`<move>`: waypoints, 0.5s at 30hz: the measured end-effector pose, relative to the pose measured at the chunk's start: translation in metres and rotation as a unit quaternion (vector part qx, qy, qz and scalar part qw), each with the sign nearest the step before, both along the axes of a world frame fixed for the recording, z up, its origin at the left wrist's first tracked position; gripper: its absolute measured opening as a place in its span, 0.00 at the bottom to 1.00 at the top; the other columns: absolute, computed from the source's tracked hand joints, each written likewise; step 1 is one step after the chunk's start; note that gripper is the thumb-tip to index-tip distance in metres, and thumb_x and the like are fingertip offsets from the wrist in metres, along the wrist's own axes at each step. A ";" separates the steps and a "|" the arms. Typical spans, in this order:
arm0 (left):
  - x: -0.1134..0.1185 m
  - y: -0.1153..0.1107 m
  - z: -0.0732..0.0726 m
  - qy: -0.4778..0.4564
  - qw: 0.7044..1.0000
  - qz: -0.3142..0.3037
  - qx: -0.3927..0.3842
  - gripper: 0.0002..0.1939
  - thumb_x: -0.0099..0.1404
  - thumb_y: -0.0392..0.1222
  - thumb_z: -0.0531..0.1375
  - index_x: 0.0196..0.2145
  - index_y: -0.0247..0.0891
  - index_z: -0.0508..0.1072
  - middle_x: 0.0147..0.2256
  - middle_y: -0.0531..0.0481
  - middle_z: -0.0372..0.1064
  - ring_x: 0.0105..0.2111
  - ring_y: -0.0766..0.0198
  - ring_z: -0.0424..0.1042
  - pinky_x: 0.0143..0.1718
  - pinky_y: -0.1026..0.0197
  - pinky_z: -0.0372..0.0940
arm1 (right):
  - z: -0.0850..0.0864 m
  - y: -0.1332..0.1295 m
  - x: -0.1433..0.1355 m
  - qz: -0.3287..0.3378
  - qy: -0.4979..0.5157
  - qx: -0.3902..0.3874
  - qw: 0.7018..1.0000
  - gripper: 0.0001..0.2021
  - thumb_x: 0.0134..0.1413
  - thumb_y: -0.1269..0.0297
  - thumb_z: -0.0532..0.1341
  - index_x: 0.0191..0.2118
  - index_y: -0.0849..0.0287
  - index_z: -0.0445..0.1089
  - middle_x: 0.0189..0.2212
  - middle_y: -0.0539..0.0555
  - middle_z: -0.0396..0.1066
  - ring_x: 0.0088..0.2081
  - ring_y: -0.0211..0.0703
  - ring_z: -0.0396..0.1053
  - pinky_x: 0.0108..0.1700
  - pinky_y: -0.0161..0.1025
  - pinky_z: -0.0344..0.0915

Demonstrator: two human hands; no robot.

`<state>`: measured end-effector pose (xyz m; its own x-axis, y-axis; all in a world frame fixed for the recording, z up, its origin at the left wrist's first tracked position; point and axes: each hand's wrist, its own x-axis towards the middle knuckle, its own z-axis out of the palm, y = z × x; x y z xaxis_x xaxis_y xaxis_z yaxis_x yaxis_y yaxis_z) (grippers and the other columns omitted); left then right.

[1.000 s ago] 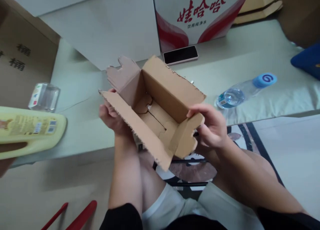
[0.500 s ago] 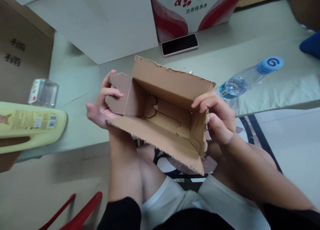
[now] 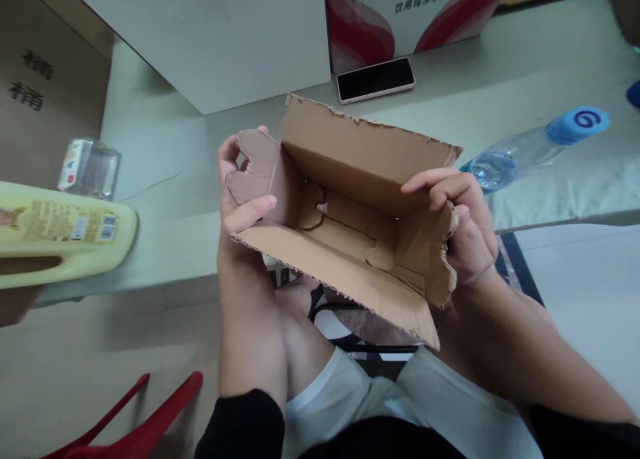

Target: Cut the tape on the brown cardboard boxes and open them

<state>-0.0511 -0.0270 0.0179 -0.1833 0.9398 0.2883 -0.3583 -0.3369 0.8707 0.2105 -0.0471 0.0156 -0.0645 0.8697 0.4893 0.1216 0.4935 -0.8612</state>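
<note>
A brown cardboard box with its flaps spread and ragged torn edges is held up above my lap, its hollow inside facing me. Nothing lies in it. My left hand grips the notched left flap, thumb over the front and fingers behind it. On the right, my right hand pinches the box's right end, index finger reaching over the rim and thumb by the side flap. The undersides of both hands are partly hidden by cardboard.
On the cloth-covered table are a phone, a water bottle, a small clear container, a yellow jug, a white box and a red-white carton. A red object stands below left.
The box and both hands sit slightly farther right in view. My left thumb has moved from outside the box onto the left flap. The background has shifted with the camera.
</note>
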 end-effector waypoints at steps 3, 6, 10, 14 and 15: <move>-0.006 -0.001 0.005 0.009 0.999 0.003 -0.032 0.38 0.36 0.39 0.76 0.49 0.38 0.77 0.55 0.47 0.73 0.63 0.47 0.64 0.65 0.52 0.60 | 0.001 0.001 0.006 -0.027 -0.026 -0.005 0.999 0.14 0.65 0.49 0.50 0.32 0.50 0.62 0.43 0.56 0.73 0.47 0.56 0.69 0.52 0.54 0.66; -0.011 -0.002 0.005 0.024 0.999 0.003 -0.026 0.39 0.33 0.40 0.76 0.48 0.40 0.79 0.55 0.49 0.73 0.63 0.46 0.63 0.66 0.52 0.59 | 0.003 0.004 0.010 -0.029 -0.018 -0.001 0.999 0.16 0.64 0.47 0.51 0.32 0.51 0.64 0.49 0.56 0.67 0.49 0.54 0.68 0.55 0.54 0.65; -0.015 -0.002 -0.001 0.053 0.999 -0.001 -0.012 0.36 0.38 0.40 0.73 0.49 0.44 0.79 0.55 0.53 0.74 0.60 0.48 0.66 0.65 0.50 0.61 | 0.007 0.007 0.008 -0.045 0.042 0.009 0.998 0.17 0.64 0.48 0.54 0.30 0.54 0.64 0.54 0.57 0.56 0.50 0.53 0.69 0.49 0.51 0.68; -0.011 -0.002 -0.003 0.051 0.999 -0.006 0.001 0.34 0.40 0.38 0.71 0.49 0.47 0.79 0.55 0.55 0.74 0.60 0.51 0.66 0.65 0.51 0.61 | 0.006 0.008 0.010 -0.046 0.034 0.028 0.998 0.17 0.64 0.49 0.54 0.30 0.54 0.66 0.53 0.57 0.58 0.54 0.54 0.68 0.54 0.53 0.67; -0.008 -0.002 -0.003 0.039 0.999 0.000 0.000 0.34 0.40 0.37 0.70 0.49 0.46 0.79 0.55 0.54 0.74 0.59 0.52 0.67 0.65 0.52 0.61 | 0.004 0.008 0.011 -0.043 0.023 0.031 0.998 0.16 0.64 0.48 0.54 0.31 0.53 0.67 0.53 0.57 0.61 0.54 0.55 0.68 0.56 0.54 0.66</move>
